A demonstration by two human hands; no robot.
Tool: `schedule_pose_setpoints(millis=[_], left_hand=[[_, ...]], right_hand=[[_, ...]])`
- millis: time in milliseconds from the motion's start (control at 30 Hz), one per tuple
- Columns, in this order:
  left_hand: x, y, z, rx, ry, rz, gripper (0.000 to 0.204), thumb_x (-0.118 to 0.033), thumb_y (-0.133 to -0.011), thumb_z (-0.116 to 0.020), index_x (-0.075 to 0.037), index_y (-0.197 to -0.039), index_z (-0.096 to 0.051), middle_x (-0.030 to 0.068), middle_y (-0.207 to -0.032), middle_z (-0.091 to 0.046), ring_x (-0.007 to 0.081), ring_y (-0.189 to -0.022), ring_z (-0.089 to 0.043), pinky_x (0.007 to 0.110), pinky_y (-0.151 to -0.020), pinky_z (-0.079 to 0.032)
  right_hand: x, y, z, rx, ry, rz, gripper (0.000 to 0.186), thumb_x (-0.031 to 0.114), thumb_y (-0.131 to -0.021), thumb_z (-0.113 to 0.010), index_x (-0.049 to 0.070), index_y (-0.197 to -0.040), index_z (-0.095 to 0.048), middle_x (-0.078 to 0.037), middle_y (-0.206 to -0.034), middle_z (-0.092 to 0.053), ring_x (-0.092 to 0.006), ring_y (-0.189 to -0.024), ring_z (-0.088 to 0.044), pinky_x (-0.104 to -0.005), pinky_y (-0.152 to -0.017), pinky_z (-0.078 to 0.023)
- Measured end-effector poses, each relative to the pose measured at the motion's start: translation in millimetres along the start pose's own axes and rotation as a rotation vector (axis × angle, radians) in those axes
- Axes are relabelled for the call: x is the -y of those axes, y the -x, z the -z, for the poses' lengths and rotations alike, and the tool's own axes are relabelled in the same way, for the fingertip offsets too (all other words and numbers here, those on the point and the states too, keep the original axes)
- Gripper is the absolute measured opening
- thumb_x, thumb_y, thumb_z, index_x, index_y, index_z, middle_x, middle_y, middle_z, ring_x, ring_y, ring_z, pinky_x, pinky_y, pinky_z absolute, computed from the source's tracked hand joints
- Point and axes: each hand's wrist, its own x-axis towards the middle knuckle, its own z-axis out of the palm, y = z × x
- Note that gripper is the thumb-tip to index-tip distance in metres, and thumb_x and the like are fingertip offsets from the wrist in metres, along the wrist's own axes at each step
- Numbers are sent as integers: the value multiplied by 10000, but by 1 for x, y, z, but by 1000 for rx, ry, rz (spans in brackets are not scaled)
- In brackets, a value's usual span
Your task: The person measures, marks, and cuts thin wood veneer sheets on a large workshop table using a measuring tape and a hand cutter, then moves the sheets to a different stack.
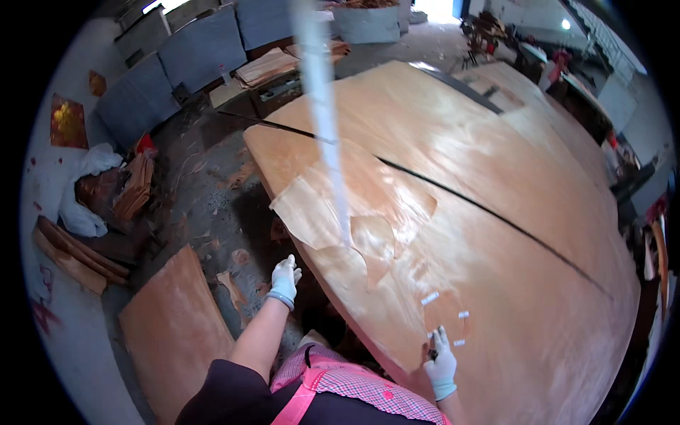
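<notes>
Patch [446, 312] of slightly darker wood, roughly round and edged by four short white tape strips [430, 298], lies on the large wood sheet [524, 283], straight ahead of the right hand [440, 361] and on the far side of it from the body. That gloved hand is clearly the nearer: its extended fingertips reach the patch's near edge, beside the closest strip, pointing away from the person. Something small and dark shows by its thumb, but whether it is gripped or merely shadow I cannot tell. The patch looks about as wide as long, so no long axis can be read with confidence. The left hand [285, 276] is well apart, off the sheet's left edge, fingers loosely bent, thumb apart, with nothing visible in it; from there, the patch lies to the right and nearer the body, beyond the loose veneer pieces [372, 237].
</notes>
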Motion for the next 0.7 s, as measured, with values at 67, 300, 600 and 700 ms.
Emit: schedule_pose_setpoints(millis=[67, 300, 600, 700], left_hand=[[-26, -23, -19, 23, 45, 49, 298, -378, -914, -648, -89, -936, -578, 12, -815, -589, 120, -617, -569, 246, -496, -468], [-50, -126, -44, 326, -273, 17, 239, -255, -892, -666, -29, -827, -620, 74, -672, -635, 157, -458, -575, 258, -391, -442], [-186, -103, 70, 228, 181, -389, 131, -138, -892, -658, -10, -862, -660, -1, -750, -618, 82, -645, -541, 253, -603, -460], [-236, -141, 119, -2, 267, -523, 252, -203, -917, -645, 42, -977, -652, 23, -893, -643, 94, -803, -544, 278, -746, -459]], right_hand=[[33, -23, -12, -46, 4, 47, 641, 64, -734, -599, 104, -1367, -502, -173, -1442, -442, -349, -1052, -629, -391, -781, -545], [168, -104, -84, 70, -194, 111, 597, -15, -736, -542, 81, -1325, -546, -150, -1392, -512, -291, -1093, -630, -363, -834, -525], [321, -178, -167, -158, -538, 264, 545, -134, -768, -420, 1, -1271, -581, -134, -1091, -651, -114, -653, -602, -233, -636, -514], [374, -214, -189, -3, -645, 271, 516, -131, -806, -430, 32, -1268, -593, -103, -1027, -658, -100, -633, -589, -229, -603, -499]])
